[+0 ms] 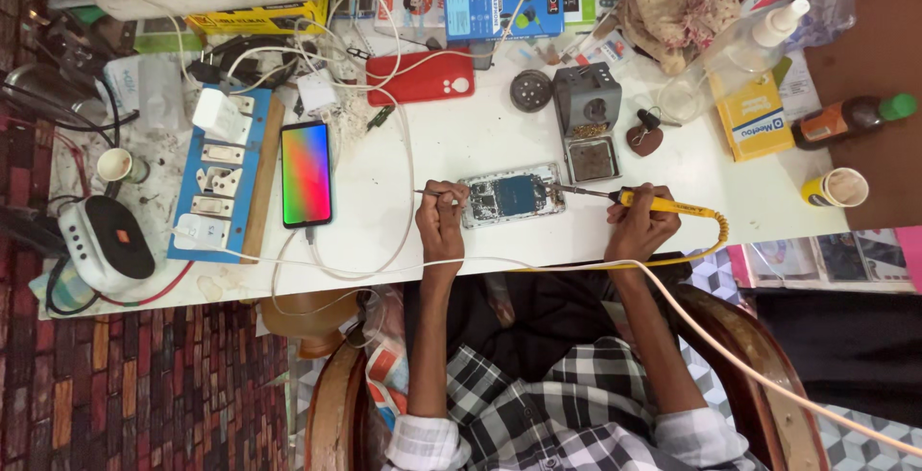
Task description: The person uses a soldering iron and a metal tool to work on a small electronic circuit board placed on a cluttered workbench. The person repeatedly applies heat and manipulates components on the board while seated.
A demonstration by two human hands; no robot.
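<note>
The opened phone (511,196) lay flat on the white table (461,140), back cover off, its circuit board and blue shield showing, right at the table's near edge in front of the seated person. The left hand (441,219) sat just left of the opened phone, fingers pinched shut on thin tweezers (434,193) whose tip reached toward the phone's left end. The right hand (639,225) was on the other side of the opened phone, closed around the yellow-handled soldering iron (663,205), and the iron's metal tip met the phone's right edge, though whether it actually touched the board was too small to tell. A yellow coiled cord ran from the iron's handle back toward the person, away from the opened phone. Just beyond the phone's right end stood a grey soldering iron stand (586,116) with a tray at its foot, and beside that a round dark tin (530,90). Well to the left of the opened phone lay a second phone (306,173) with a rainbow-coloured screen lit up, and beyond the opened phone, further up the table, a red phone case (421,76) lay among white cables
</note>
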